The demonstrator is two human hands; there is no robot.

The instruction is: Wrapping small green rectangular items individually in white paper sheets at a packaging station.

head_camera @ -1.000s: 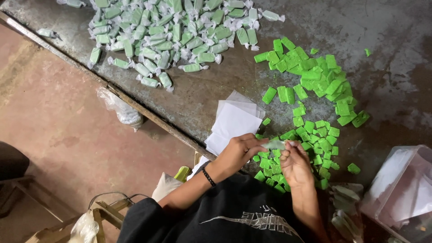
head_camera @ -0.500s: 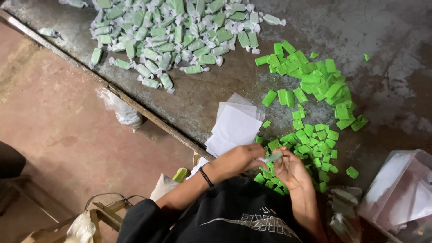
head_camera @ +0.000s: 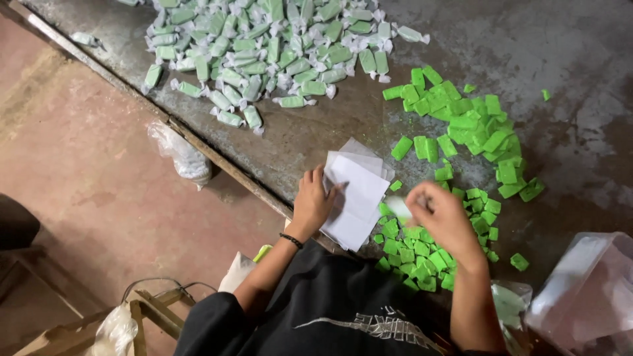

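Left hand (head_camera: 315,201) rests flat, fingers spread narrow, on one stack of white wrapper papers (head_camera: 356,198) near the table's (head_camera: 580,59) near edge. Right hand (head_camera: 443,214), blurred, pinches one wrapped candy (head_camera: 398,206). Two heaps: bare green candy blocks (head_camera: 461,125) right, wrapped candies (head_camera: 277,46) far left; too many to count.
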